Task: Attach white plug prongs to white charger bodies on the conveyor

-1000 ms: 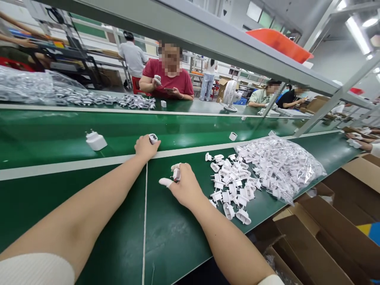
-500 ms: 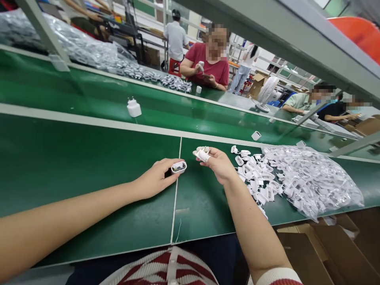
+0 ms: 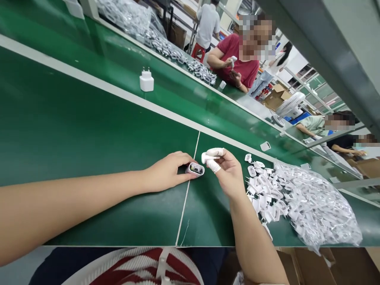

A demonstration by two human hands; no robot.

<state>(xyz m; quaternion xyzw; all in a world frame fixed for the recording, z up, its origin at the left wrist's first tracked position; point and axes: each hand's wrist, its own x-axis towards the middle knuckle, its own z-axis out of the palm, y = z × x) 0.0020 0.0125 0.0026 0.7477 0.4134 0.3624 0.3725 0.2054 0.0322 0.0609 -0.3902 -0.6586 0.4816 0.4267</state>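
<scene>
My left hand (image 3: 170, 171) rests on the green bench, thumb and fingers closed round a white charger housing (image 3: 196, 169). The housing's open end faces up toward me and shows circuit parts inside. Just to its right, my right hand (image 3: 227, 168) pinches a white plug cover (image 3: 205, 157) between thumb and forefinger, both wearing white finger cots. The cover is held slightly above the bench, apart from the housing. Right of that hand lies a heap of loose white plug covers (image 3: 264, 190), several with pins showing.
A clear plastic bag (image 3: 323, 206) of plug covers lies at the right. Beyond the pale divider strip (image 3: 118, 95), a finished-looking charger (image 3: 146, 81) and an open housing (image 3: 265, 146) sit on the green belt. Across it, a person in red (image 3: 237, 59) holds a white piece. Cardboard boxes (image 3: 314, 265) stand below the bench.
My right hand has turned the plug cover and brought it closer to the housing. The left hand keeps its hold. The whole view has tilted and shifted.
</scene>
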